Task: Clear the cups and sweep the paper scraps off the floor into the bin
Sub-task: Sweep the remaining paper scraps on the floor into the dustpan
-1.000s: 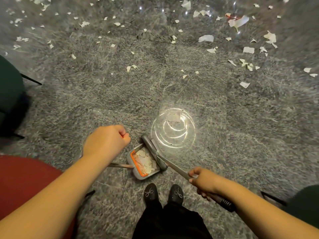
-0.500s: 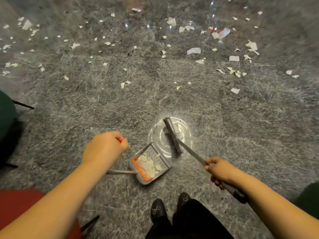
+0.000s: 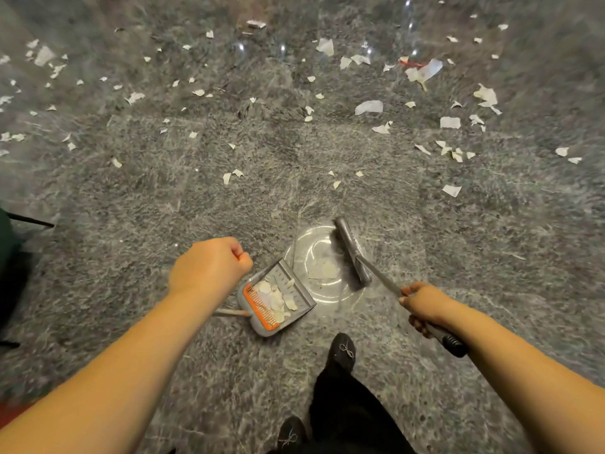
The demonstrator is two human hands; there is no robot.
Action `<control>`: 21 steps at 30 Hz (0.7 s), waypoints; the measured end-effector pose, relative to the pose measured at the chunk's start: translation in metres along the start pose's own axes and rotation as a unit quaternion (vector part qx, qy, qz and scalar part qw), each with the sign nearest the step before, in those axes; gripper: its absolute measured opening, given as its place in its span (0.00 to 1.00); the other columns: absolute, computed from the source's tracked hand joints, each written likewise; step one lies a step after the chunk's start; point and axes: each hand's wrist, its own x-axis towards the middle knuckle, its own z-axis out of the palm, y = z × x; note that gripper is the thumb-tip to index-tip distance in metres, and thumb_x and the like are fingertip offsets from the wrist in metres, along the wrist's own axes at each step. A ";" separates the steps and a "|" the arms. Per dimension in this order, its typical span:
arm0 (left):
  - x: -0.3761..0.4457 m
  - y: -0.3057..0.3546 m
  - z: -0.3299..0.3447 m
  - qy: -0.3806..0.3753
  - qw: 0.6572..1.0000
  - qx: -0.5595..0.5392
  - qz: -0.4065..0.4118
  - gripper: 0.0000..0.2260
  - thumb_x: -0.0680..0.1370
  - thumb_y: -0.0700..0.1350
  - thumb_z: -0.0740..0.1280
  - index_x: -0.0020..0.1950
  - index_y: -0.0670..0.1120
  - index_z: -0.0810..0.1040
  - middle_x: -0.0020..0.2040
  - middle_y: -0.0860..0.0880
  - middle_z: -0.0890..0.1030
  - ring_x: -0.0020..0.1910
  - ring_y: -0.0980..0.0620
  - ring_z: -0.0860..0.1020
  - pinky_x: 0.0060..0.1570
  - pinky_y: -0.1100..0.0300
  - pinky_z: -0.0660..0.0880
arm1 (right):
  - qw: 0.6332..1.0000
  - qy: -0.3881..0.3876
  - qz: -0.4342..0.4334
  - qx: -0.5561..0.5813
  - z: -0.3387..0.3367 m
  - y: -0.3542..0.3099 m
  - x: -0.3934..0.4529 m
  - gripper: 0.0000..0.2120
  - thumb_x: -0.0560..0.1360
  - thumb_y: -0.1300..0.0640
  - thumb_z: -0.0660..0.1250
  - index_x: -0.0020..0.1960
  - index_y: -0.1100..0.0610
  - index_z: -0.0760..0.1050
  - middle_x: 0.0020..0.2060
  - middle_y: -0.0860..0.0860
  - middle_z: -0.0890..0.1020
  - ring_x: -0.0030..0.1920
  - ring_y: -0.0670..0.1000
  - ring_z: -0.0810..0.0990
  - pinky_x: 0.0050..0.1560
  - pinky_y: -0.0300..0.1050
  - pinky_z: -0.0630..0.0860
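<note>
The person stands over the grey stone floor (image 3: 137,224) with a tool in each fist. The left hand (image 3: 209,268) is curled tight round the top of the dustpan's upright handle, and the dustpan (image 3: 278,298) sits on the floor just below and inboard of that fist, its mouth turned toward the broom. A small heap of paper scraps (image 3: 276,298) already lies in it against the orange comb. The right hand (image 3: 425,304) grips the broom handle (image 3: 381,276) partway down, fingers wrapped round it, with the black end sticking out behind the wrist. The broom head (image 3: 352,250) rests ahead of and inboard of that hand, apart from the pan, and a flat scrap (image 3: 322,268) lies between the two, in the glare of a ceiling light.

So I'd call the job barely begun. One small load is gathered, but the loose scraps (image 3: 368,107) are strewn well beyond both hands, thickest far ahead of the right one and also out past the left. No cups and no bin are in sight, so I can't tell whether the cups are cleared; emptying the pan looks to be left as well.
</note>
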 end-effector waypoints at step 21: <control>0.061 0.021 -0.011 -0.005 0.999 0.030 -0.020 0.08 0.78 0.55 0.63 0.44 0.54 0.78 0.30 0.57 0.70 0.35 0.49 0.72 0.37 0.58 0.67 | 0.974 -0.177 -0.036 -0.133 0.045 -0.055 0.047 0.07 0.80 0.61 0.58 0.57 0.56 0.67 0.27 0.53 0.71 0.18 0.47 0.69 0.20 0.39 0.69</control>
